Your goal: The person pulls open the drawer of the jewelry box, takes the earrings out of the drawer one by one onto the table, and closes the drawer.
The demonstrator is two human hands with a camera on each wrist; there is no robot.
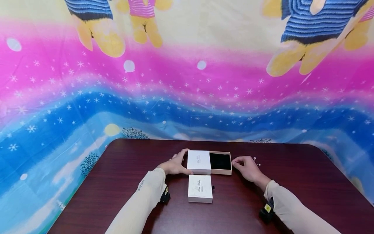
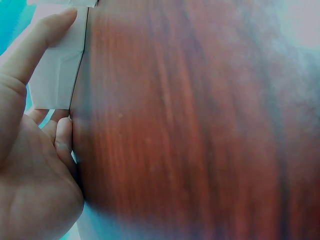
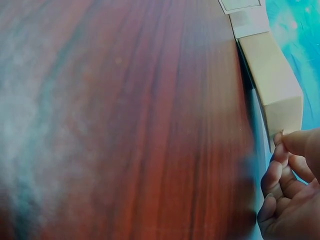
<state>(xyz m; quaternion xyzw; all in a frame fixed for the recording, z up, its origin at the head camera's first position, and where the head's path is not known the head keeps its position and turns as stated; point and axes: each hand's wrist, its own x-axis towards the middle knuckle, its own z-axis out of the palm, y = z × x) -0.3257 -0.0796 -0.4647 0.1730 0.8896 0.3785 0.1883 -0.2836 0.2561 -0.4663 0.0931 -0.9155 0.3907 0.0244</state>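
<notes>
A white sliding gift box [image 1: 198, 161] lies on the table with its tray [image 1: 230, 168] drawn part way out to the right. The tray has a tan rim and a black lining [image 1: 219, 161]. My left hand [image 1: 175, 165] grips the white sleeve from its left side, thumb along the near side and fingers at the far side. At the tray's right end my right hand [image 1: 246, 167] pinches a small pull tab [image 3: 283, 131] between thumb and index finger, most of it hidden. A second white box [image 1: 200, 188], closed, lies just in front, a black tab [image 1: 213, 187] at its right side.
Small white balls on thin stems [image 1: 257, 162] show just past the right hand. The dark red wooden table [image 1: 122, 195] has rounded far corners. Behind it hangs a printed cloth [image 1: 175, 91] with snowflakes and bears.
</notes>
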